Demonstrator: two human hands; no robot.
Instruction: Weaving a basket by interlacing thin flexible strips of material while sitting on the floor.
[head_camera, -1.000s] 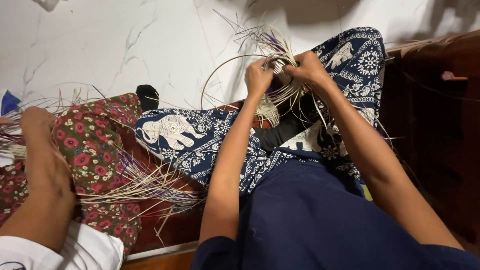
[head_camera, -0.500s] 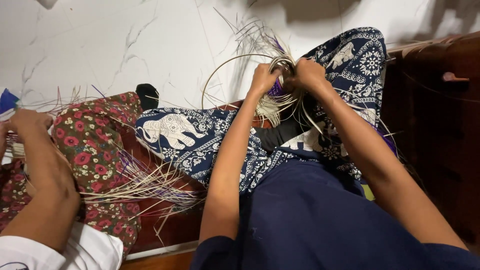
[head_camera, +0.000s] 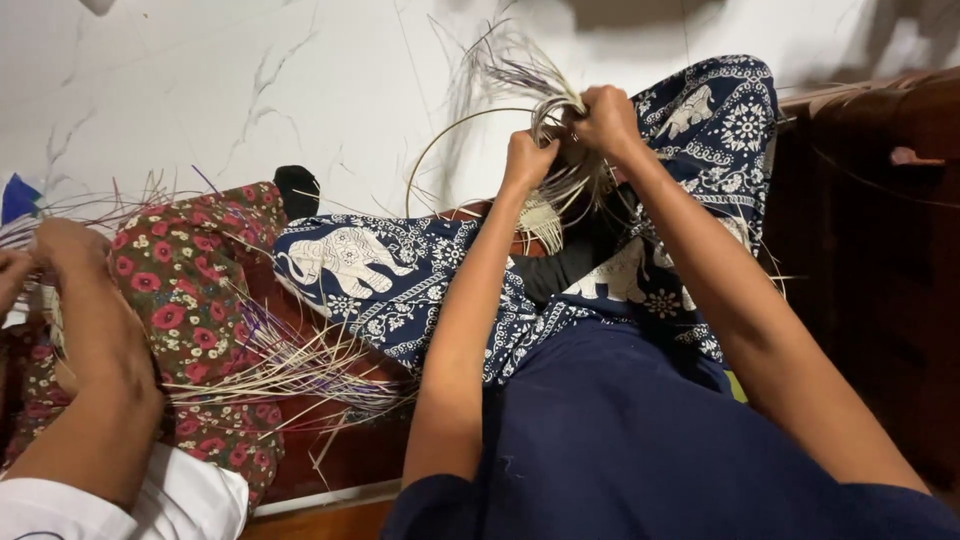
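- Left hand (head_camera: 527, 160) closed around pale straw strands (head_camera: 560, 195), which hang below it.
- Right hand (head_camera: 603, 118), just beside, fist gripping the same strands' top.
- Thin hoop (head_camera: 440, 150) curves left of the left hand.
- Co-worker's hand (head_camera: 65, 250) far left, among loose strands.

We see the left hand (head_camera: 527, 160) and right hand (head_camera: 603, 118) closed together around a bundle of pale straw strands (head_camera: 548, 110) fanning upward, above elephant-print trousers (head_camera: 400, 275). At left, another person's hand (head_camera: 70, 250) works straws (head_camera: 290, 365) over a red floral garment (head_camera: 185, 290).
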